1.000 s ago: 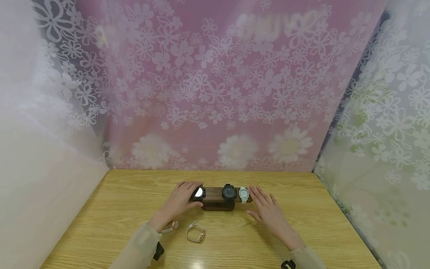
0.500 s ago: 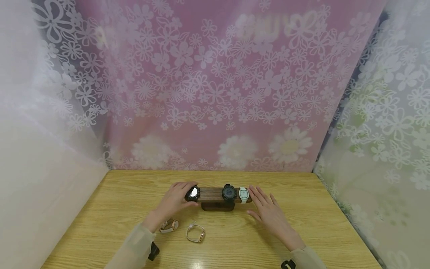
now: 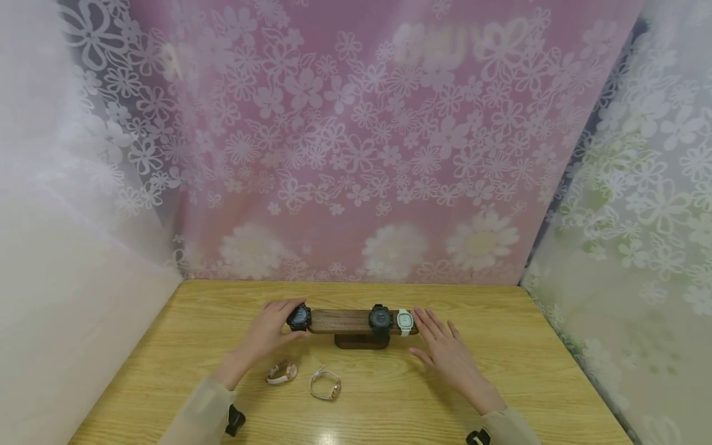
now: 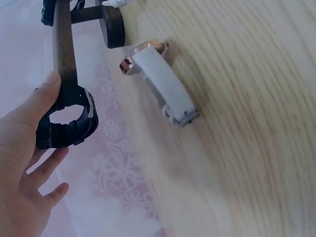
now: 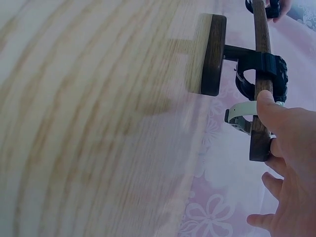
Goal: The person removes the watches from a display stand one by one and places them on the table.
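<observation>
A dark wooden watch stand [image 3: 339,321] with a horizontal bar stands on the table. My left hand [image 3: 267,327] pinches a black watch [image 3: 300,316] at the bar's left end. In the left wrist view its closed strap [image 4: 89,118] forms an open loop just past the bar's end; whether they touch, I cannot tell. My right hand [image 3: 447,355] holds the bar's right end, with thumb [image 5: 269,111] and fingers on opposite sides. Beside it on the bar sit a white watch [image 3: 405,320] and another black watch [image 3: 381,317].
Two light-strapped watches with gold-toned cases lie on the table in front of the stand: one left [image 3: 282,372], one nearer the middle [image 3: 325,384]. A flowered pink curtain [image 3: 356,185] hangs behind the wooden table [image 3: 434,408], with pale sheets at both sides.
My left hand has moved left with the black watch, sliding it along the bar and off its left end. The right hand has stayed at the right end.
</observation>
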A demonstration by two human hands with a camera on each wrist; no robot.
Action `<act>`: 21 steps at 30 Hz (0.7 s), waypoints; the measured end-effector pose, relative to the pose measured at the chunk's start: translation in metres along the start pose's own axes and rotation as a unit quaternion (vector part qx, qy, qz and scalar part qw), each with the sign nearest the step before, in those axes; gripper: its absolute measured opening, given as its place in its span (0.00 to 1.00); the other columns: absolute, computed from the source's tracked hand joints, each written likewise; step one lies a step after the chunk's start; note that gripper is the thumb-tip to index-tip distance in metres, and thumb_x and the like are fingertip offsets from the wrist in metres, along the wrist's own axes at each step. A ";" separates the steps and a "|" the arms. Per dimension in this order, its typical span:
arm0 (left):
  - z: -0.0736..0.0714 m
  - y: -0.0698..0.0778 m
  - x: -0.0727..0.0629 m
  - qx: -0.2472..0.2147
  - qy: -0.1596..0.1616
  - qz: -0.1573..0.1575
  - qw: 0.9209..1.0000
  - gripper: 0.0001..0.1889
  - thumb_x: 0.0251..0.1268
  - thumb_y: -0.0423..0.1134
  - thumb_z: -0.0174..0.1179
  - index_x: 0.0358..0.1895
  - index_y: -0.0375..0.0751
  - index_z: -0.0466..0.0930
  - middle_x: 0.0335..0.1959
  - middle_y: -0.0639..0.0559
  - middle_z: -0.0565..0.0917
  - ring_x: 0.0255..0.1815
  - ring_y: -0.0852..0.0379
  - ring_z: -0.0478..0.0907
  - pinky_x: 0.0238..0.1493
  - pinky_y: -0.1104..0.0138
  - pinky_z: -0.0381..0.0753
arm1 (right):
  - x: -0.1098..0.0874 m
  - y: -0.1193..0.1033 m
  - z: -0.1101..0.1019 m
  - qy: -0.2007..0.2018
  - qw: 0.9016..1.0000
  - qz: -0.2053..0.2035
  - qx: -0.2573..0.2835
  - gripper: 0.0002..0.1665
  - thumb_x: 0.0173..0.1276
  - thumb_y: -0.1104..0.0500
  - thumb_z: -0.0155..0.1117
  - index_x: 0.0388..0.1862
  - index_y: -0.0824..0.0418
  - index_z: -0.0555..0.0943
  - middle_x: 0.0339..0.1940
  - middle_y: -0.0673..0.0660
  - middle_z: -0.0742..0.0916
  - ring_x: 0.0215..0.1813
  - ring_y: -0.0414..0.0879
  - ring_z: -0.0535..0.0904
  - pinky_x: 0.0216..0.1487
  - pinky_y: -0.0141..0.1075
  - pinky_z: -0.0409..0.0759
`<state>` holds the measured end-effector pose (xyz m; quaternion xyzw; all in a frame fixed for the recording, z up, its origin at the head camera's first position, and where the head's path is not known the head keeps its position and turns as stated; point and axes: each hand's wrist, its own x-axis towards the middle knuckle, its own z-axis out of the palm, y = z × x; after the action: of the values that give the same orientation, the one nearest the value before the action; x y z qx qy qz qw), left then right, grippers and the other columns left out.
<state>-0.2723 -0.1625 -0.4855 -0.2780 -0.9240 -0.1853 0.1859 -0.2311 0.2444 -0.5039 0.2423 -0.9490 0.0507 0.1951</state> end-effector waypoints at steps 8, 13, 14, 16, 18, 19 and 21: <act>-0.012 -0.003 -0.005 0.004 0.017 -0.002 1.000 0.41 0.52 0.50 0.78 0.69 0.39 0.74 0.61 0.41 0.82 0.61 0.39 0.78 0.69 0.41 0.70 | 0.000 0.000 0.001 -0.004 1.000 0.004 0.004 0.48 0.68 0.46 0.70 0.80 0.61 0.62 0.80 0.58 0.66 0.79 0.58 0.62 0.71 0.67 0.64; -0.017 -0.003 -0.007 0.001 0.017 -0.012 1.000 0.41 0.51 0.49 0.79 0.68 0.38 0.74 0.60 0.41 0.82 0.61 0.40 0.79 0.69 0.41 0.70 | -0.001 0.001 0.002 -0.001 1.000 0.003 -0.001 0.48 0.68 0.45 0.70 0.80 0.61 0.62 0.81 0.57 0.65 0.79 0.58 0.63 0.71 0.67 0.64; -0.018 -0.003 -0.008 0.001 0.016 -0.013 1.000 0.41 0.51 0.49 0.79 0.68 0.38 0.74 0.60 0.42 0.83 0.60 0.40 0.79 0.69 0.41 0.70 | -0.001 0.001 0.002 -0.001 1.000 0.002 -0.001 0.48 0.68 0.45 0.70 0.80 0.61 0.62 0.81 0.57 0.65 0.79 0.58 0.63 0.71 0.67 0.64; -0.020 -0.004 -0.009 0.002 0.017 -0.014 1.000 0.40 0.51 0.51 0.79 0.67 0.39 0.74 0.60 0.43 0.83 0.60 0.41 0.79 0.68 0.41 0.70 | -0.001 0.001 0.003 0.000 1.000 0.000 -0.003 0.48 0.68 0.45 0.70 0.80 0.61 0.62 0.81 0.57 0.65 0.79 0.58 0.63 0.71 0.67 0.65; -0.022 -0.005 -0.011 0.003 0.021 -0.012 1.000 0.40 0.51 0.52 0.78 0.67 0.40 0.75 0.59 0.44 0.83 0.60 0.42 0.79 0.68 0.42 0.71 | -0.001 0.001 0.003 0.000 1.000 0.000 -0.003 0.48 0.68 0.45 0.70 0.80 0.61 0.62 0.81 0.57 0.65 0.79 0.58 0.62 0.71 0.67 0.64; -0.023 -0.006 -0.012 0.003 0.022 -0.011 1.000 0.40 0.51 0.52 0.78 0.67 0.40 0.75 0.59 0.44 0.83 0.60 0.42 0.79 0.68 0.42 0.71 | -0.001 0.001 0.003 0.000 1.000 0.000 -0.003 0.48 0.68 0.45 0.70 0.80 0.61 0.62 0.81 0.57 0.65 0.79 0.58 0.62 0.71 0.67 0.64; -0.024 -0.008 -0.013 0.008 0.029 -0.004 1.000 0.40 0.50 0.53 0.78 0.67 0.40 0.75 0.58 0.44 0.84 0.58 0.43 0.80 0.67 0.43 0.72 | -0.002 0.001 0.003 0.001 1.000 -0.001 -0.003 0.48 0.68 0.45 0.70 0.80 0.61 0.62 0.81 0.57 0.65 0.79 0.58 0.62 0.71 0.67 0.64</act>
<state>-0.2612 -0.1855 -0.4725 -0.2669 -0.9210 -0.1863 0.2141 -0.2314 0.2456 -0.5071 0.2423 -0.9489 0.0482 0.1963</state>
